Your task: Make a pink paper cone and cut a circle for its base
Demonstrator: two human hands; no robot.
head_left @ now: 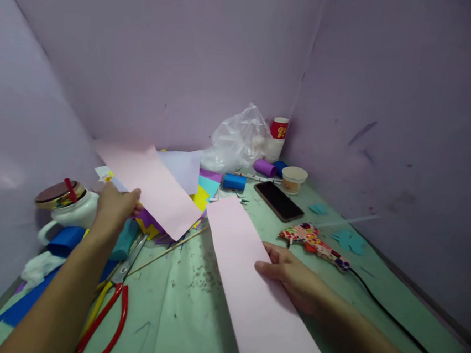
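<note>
My right hand (288, 273) is closed on a long strip of pale pink paper (246, 277), with the thumb on top near its right edge. That strip slants toward me above the table. On the left, my left hand (115, 209) grips the edge of a larger pale pink sheet of paper (154, 191), whose far corner is blurred. Under and behind this sheet lie a pale lilac sheet (180, 168) and colored sheets, among them yellow (201, 197) and light blue. Scissors with red handles (120, 290) lie partly open beside my left forearm.
A patterned hot glue gun (314, 245) with a black cord lies at right, near a phone (278, 201) and a small tub (294, 179). A plastic bag (241, 138) and paper cups (278, 139) stand at the back. A white mug (76, 211) and blue rolls (66, 240) sit at left.
</note>
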